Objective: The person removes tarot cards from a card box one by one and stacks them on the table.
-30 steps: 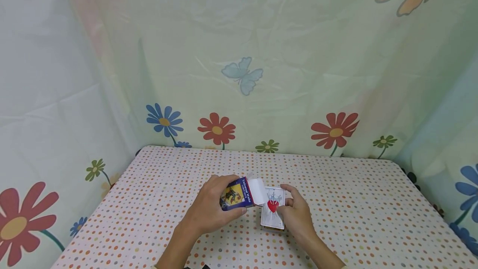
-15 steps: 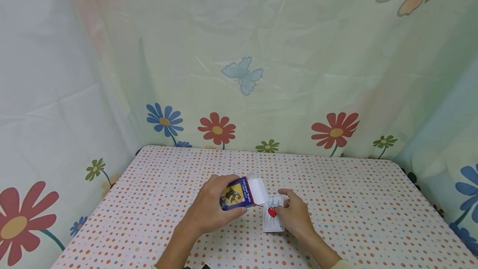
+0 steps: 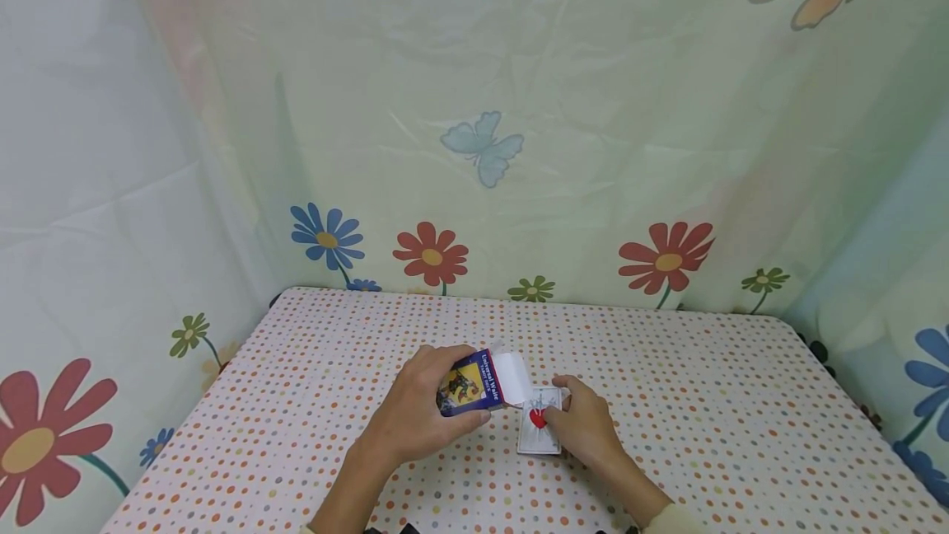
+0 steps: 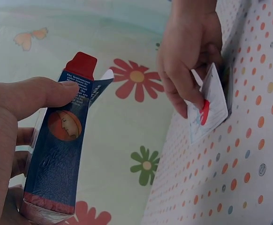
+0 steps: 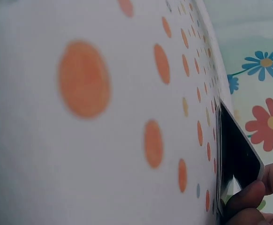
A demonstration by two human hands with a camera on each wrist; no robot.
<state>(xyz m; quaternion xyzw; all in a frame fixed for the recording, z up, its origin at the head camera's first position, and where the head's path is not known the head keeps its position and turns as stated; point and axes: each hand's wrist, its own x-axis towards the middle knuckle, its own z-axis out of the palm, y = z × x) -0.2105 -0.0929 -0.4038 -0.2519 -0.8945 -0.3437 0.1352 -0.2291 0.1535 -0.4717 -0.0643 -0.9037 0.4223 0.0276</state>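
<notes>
My left hand (image 3: pixel 415 414) grips a blue tarot card box (image 3: pixel 465 386) tilted in the air, its white end flap (image 3: pixel 511 379) standing out to the right. The left wrist view shows the box's narrow side (image 4: pixel 56 164), with my thumb pressed near the top. Right of the flap, my right hand (image 3: pixel 589 427) pinches a white tarot card (image 3: pixel 530 440) printed with a red heart. That card tilts, and its dark underside (image 5: pixel 237 150) shows in the right wrist view. A thin stack of cards (image 5: pixel 218 154) lies below it on the table. How many cards I pinch is hidden.
A table (image 3: pixel 356 328) with a dotted cloth lies under both hands. Behind it hangs a pale curtain (image 3: pixel 593 171) printed with flowers and butterflies. Small black objects (image 3: pixel 404 529) show at the bottom edge of the head view.
My right hand has shifted slightly toward me with the heart card, then a little back and left. The edge of the stack below the card no longer shows. My left hand and the box stay put.
</notes>
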